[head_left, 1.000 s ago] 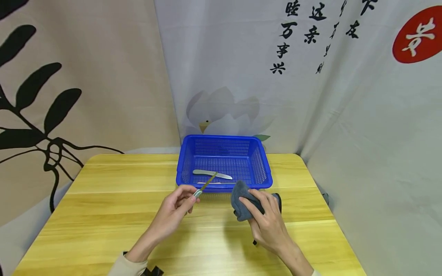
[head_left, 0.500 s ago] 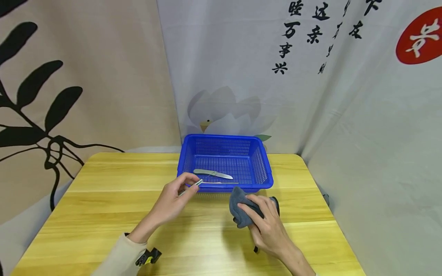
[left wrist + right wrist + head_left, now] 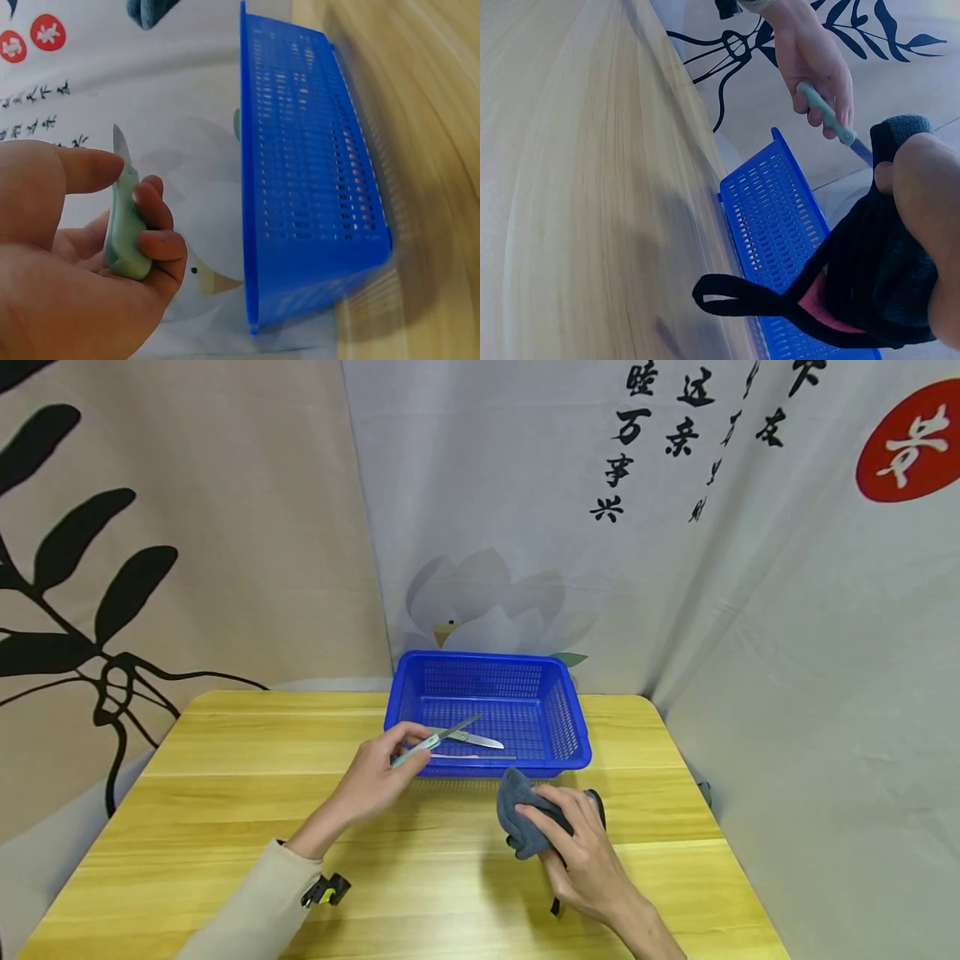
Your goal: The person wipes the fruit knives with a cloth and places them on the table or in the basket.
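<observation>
My left hand (image 3: 378,777) holds a small knife (image 3: 415,752) by its pale green handle, at the front left rim of the blue basket (image 3: 566,718). Its narrow blade points up and away to the right in the head view. The left wrist view shows the thumb along the top of the handle (image 3: 127,229), fingers curled round it. My right hand (image 3: 588,860) grips a bunched grey-blue cloth (image 3: 521,814) in front of the basket's right part. Black edging and a black loop (image 3: 739,294) hang from this cloth in the right wrist view.
Inside the basket lie a second knife (image 3: 483,742), partly covered by the held one, and a thin long piece (image 3: 457,757) along the front wall. The basket stands at the back of the wooden table (image 3: 247,760), against a printed curtain (image 3: 510,485).
My left hand has moved forward to the basket rim. The knife has turned in it, its handle now showing lengthwise. My right hand has come slightly nearer with the cloth.
</observation>
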A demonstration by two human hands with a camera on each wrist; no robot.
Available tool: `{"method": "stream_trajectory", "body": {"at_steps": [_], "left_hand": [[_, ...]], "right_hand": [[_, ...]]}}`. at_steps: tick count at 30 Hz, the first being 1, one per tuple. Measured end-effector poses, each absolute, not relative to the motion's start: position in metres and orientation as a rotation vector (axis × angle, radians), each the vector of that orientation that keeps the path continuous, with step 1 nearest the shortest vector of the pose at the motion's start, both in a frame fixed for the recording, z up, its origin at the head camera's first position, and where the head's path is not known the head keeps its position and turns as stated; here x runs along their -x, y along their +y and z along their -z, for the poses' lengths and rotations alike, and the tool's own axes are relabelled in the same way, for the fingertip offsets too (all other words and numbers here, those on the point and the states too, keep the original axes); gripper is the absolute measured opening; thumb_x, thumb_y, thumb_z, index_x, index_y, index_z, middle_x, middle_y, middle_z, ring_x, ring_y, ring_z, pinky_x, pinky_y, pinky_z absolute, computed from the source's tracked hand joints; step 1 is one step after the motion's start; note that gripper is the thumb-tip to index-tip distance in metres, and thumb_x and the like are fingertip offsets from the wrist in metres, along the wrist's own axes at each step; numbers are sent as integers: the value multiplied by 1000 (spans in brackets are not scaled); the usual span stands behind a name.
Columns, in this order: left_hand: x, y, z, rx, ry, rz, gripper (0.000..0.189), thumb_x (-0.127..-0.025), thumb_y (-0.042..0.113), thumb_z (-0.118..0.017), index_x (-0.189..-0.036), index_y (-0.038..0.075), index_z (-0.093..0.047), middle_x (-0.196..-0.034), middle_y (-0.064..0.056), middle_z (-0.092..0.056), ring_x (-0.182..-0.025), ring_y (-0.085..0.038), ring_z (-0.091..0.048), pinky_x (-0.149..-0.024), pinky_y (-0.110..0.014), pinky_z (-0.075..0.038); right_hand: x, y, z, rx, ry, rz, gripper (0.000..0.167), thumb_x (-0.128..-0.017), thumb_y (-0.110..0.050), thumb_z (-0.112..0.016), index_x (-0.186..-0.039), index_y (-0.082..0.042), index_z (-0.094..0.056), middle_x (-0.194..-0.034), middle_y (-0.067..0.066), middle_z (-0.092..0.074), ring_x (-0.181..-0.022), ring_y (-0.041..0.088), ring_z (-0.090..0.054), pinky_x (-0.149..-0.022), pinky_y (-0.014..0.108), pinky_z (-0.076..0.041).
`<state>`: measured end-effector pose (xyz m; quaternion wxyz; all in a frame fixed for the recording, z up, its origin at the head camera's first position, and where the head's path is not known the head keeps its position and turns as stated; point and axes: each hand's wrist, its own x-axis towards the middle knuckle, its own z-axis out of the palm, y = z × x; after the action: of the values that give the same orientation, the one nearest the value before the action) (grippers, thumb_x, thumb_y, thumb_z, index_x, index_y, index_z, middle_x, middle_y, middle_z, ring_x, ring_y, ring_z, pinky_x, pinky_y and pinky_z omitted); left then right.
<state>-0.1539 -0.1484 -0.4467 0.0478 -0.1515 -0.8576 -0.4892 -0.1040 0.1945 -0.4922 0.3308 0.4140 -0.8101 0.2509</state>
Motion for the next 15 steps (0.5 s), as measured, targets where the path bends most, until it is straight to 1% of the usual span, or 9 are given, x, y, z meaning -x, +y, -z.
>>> {"method": "stream_trajectory", "body": {"at_steps": [2, 9, 15], "left_hand": [[158, -150, 447, 470, -2628, 1470, 25, -112, 18, -69, -135, 8, -72, -111, -9, -78, -83, -17, -61, -69, -25, -50], [174, -151, 449, 489, -2666, 1370, 23, -111, 12, -70, -133, 6, -72, -110, -9, -78, -85, -16, -61, -74, -26, -49], [187, -145, 447, 495, -2681, 1331, 22, -111, 11, -70, -132, 7, -72, -111, -9, -78, -84, -17, -60, -73, -27, -48]], "right_hand": [[105, 194, 492, -1086, -2113, -657, 41, -121, -26, -44, -147, -16, -74, -147, 19, -68, -128, 35, -63, -105, 51, -46], [105, 193, 492, -1082, -2130, -646, 42, -121, -28, -42, -147, -17, -74, -147, 18, -68, -128, 34, -63, -105, 52, -46], [104, 193, 491, -1084, -2132, -651, 43, -121, -28, -42, -147, -16, -74, -147, 18, -68, -128, 34, -63, -104, 52, -47]]}}
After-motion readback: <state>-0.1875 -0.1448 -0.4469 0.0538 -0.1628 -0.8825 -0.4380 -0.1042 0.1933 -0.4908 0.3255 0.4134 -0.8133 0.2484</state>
